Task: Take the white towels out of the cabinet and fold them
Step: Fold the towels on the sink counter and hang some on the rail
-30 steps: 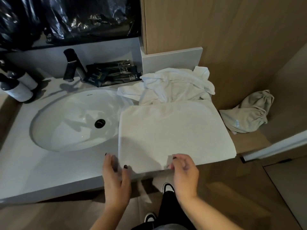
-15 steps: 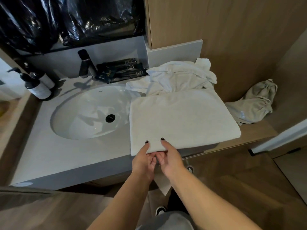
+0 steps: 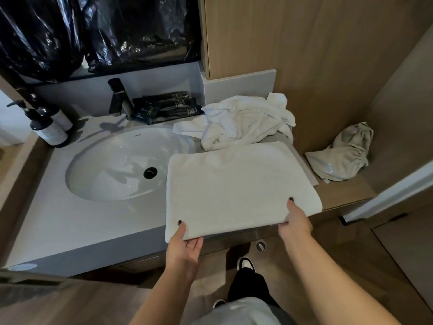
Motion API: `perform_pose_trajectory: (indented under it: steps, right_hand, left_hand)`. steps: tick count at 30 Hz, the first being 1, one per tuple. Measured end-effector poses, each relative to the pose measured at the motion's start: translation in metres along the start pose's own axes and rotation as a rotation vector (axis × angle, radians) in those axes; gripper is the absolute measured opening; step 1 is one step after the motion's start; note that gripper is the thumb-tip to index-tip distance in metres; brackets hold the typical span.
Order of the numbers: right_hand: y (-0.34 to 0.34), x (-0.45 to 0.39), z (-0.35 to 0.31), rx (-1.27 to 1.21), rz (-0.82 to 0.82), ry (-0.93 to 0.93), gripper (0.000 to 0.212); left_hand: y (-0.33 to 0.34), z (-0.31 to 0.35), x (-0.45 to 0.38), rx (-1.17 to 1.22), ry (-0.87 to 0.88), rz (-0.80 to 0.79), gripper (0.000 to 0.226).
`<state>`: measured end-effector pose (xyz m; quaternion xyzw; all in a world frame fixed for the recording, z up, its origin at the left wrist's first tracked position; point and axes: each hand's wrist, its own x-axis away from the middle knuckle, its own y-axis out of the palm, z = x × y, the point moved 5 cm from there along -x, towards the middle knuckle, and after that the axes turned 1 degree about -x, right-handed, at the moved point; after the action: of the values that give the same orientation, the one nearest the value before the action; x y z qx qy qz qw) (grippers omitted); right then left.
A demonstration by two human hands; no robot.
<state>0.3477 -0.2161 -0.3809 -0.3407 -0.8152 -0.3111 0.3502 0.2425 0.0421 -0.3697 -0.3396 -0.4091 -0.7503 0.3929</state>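
Observation:
A folded white towel (image 3: 236, 184) lies flat on the grey counter, right of the sink, its near edge hanging over the counter front. My left hand (image 3: 185, 245) pinches the near left corner, thumb on top and fingers underneath. My right hand (image 3: 294, 219) holds the near right edge the same way, thumb pressed on the top. Behind the folded towel sits a crumpled heap of white towels (image 3: 243, 123) against the back wall.
The oval sink (image 3: 105, 170) with a black drain and a black tap (image 3: 118, 99) fills the counter's left. Two pump bottles (image 3: 46, 127) stand far left, dark sachets (image 3: 164, 106) behind the sink. A beige cloth bag (image 3: 342, 156) lies on the wooden shelf right.
My hands were together at the middle of the towel's near edge; they have spread apart to its two near corners. The towel has stayed in place.

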Motion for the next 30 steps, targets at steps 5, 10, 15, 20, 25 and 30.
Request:
perform_pose_trajectory:
  steps: [5, 10, 15, 20, 25, 30]
  right_hand:
    - [-0.023, -0.029, -0.034, 0.23, -0.005, -0.146, 0.035]
    - [-0.031, -0.05, -0.08, 0.721, -0.113, -0.353, 0.029]
    - [-0.022, -0.052, -0.137, 1.441, -0.294, -0.876, 0.052]
    - [0.019, -0.039, -0.148, 2.093, -0.739, -1.757, 0.098]
    - [0.028, -0.074, -0.13, 2.627, -0.992, -1.494, 0.122]
    - [0.034, -0.069, -0.122, 2.375, -1.006, -1.774, 0.122]
  left_hand:
    - [-0.007, 0.013, 0.002, -0.062, 0.035, -0.029, 0.012]
    - [-0.017, 0.063, 0.005, -0.846, 0.468, -0.012, 0.032]
    - [-0.008, 0.089, 0.001, -1.726, 0.901, -0.323, 0.057]
    - [0.012, 0.091, 0.011, -2.315, 1.423, -0.28, 0.059]
    - [0.019, 0.102, -0.008, -2.665, 1.361, -0.1, 0.116]
    - [0.028, 0.08, -0.018, -2.66, 1.347, -0.236, 0.119]
